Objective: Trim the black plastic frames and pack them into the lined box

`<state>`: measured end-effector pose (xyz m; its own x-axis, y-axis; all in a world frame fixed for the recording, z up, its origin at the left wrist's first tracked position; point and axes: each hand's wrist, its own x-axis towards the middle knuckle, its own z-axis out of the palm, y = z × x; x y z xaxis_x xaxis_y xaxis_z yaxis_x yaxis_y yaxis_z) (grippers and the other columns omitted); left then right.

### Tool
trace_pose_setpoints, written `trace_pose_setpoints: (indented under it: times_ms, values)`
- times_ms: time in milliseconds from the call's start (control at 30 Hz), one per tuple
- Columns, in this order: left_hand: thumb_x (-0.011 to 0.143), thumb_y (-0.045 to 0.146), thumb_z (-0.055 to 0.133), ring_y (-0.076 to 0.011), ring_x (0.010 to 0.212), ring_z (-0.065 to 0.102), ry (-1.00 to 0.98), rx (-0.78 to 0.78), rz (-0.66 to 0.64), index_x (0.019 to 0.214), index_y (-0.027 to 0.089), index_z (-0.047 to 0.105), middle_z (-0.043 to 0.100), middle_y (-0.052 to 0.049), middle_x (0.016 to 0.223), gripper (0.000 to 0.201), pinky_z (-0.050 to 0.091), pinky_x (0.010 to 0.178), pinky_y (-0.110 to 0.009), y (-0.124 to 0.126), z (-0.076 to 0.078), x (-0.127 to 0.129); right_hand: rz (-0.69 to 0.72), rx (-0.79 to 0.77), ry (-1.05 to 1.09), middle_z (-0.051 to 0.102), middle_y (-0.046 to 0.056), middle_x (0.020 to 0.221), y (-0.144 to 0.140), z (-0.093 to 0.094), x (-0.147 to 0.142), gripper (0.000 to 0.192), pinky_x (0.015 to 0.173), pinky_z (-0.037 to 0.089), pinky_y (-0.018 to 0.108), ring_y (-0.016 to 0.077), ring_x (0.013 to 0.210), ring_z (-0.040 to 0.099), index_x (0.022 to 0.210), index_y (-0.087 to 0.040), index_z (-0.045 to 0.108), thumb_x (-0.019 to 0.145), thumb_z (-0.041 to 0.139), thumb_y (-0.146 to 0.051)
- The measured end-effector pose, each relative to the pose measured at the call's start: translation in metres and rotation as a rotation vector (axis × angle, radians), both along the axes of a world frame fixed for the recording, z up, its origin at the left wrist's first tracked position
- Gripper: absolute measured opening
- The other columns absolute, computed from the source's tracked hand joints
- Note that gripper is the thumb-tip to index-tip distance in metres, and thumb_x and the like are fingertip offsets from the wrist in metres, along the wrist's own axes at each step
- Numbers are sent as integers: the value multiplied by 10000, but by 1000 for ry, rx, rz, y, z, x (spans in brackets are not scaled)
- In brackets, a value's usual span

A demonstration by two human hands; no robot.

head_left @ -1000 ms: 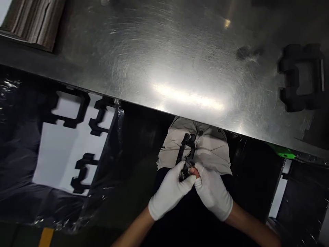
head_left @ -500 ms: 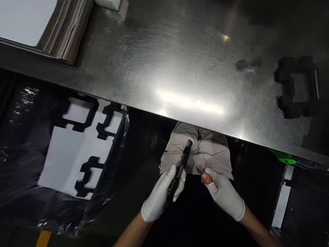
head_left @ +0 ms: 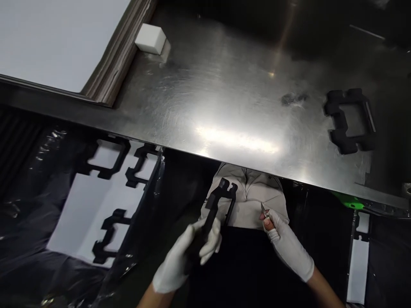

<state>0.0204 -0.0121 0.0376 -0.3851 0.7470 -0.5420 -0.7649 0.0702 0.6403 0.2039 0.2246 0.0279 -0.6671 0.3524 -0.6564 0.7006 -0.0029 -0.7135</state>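
A black frame-shaped part (head_left: 221,197) is gripped by the fingers of the left hand (head_left: 186,256), below the near edge of the steel surface (head_left: 231,107). At 3 o'clock from it, what seems a small blade (head_left: 264,210) is pinched by the right hand (head_left: 289,246). 1 similar black piece (head_left: 349,120) lies on the surface at 1 o'clock.

A scratched, shiny metal surface (head_left: 224,107) fills the upper part of the view, with a bright light reflection near its front edge. At its far left corner lies a stack of flat sheets with a white top (head_left: 61,42), and a small white block (head_left: 150,38) rests just beside the stack. A black foam frame (head_left: 349,121) lies on the right. Below the edge at left, a white sheet with black frame-shaped pieces (head_left: 105,201) sits in what may be clear plastic wrap. Something green (head_left: 348,199) shows under the right edge.
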Motion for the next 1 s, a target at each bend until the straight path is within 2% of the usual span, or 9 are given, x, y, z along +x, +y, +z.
trace_pose_setpoints:
  times_ms: [100,200,333,400,500,600,733,867,1000]
  values:
    - [1070,834,688,-163,547,336,62,227,-134,1111,273,795,375,69,606,572,455,698,-392,-14,29,-34,17,-222,-25,713,35,966,14,12,0,702,757,612,350,211,829,697,1172,-255,672,1107,554,-943]
    - [1052,880,687,-183,541,367,78,338,-233,1074,317,768,377,60,577,569,447,666,-390,4,62,-74,63,-356,-24,723,16,918,34,34,-6,705,606,500,292,162,659,638,1186,-239,671,1118,550,-930]
    - [1076,644,805,-132,504,383,172,256,-145,896,248,732,374,80,540,441,479,672,-333,78,87,-117,45,181,41,779,59,1006,64,64,-34,647,846,616,375,250,923,760,1098,-255,731,1183,466,-838]
    - [1048,565,814,-114,493,364,210,214,-112,922,213,750,399,78,565,379,404,577,-285,116,88,-130,-9,495,73,812,85,1148,78,71,-54,563,947,624,422,301,1106,785,1229,-272,746,1217,420,-731]
    - [1034,501,782,-97,466,338,206,155,-137,923,185,729,399,81,565,338,287,503,-247,155,80,-142,48,731,51,834,97,1145,98,69,-87,415,849,592,405,298,1007,789,1267,-253,756,1227,428,-503]
    - [1044,490,751,-88,445,325,196,118,-174,897,189,694,376,89,551,339,255,485,-232,169,77,-144,209,848,-57,864,72,1075,106,61,-119,332,754,524,358,274,898,782,1375,-254,797,1227,522,-365]
    - [1046,486,742,-92,461,346,228,68,-211,876,195,676,390,81,547,343,323,498,-224,172,85,-141,514,1050,-96,856,96,1301,93,60,-152,456,738,500,350,253,984,786,1671,-280,709,1278,478,-290]
    - [1065,494,720,-98,484,353,245,31,-221,873,202,664,409,73,548,354,377,531,-233,176,93,-136,758,1044,-57,802,137,1401,74,71,-168,497,869,556,385,281,1153,765,1729,-223,654,1301,412,-297]
    - [1119,486,665,-113,513,360,275,1,-243,904,200,689,426,61,560,359,367,547,-246,176,93,-135,776,981,-97,781,143,1390,74,77,-171,496,829,546,365,271,1132,749,1680,-222,678,1313,360,-317]
